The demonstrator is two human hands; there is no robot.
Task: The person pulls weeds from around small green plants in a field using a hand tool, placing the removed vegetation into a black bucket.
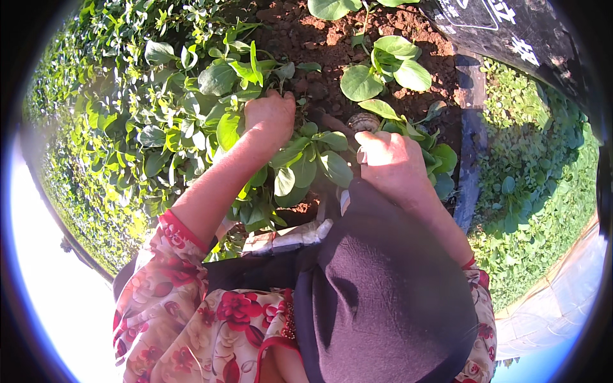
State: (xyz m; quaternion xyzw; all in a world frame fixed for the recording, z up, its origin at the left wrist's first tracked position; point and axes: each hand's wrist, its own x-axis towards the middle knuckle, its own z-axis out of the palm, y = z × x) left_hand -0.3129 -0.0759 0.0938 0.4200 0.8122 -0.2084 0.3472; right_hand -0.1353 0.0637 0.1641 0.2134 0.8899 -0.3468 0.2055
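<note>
My left hand is closed low among the stems of a leafy green plant, its fingertips down by the soil. To the right, my right hand is wrapped round a small hand tool with a thick, banded handle. A narrow brown part of the tool points left toward my left hand; its end is hard to make out among the leaves. Between my hands grows another leafy plant. More broad leaves stand just right of my right hand and partly cover the soil there.
Reddish, crumbly soil lies ahead, with a leafy plant growing in it. Dense greenery fills the left. A grey-blue strip edges the bed on the right. A black panel slants across the upper right. My dark-clothed knee is close below.
</note>
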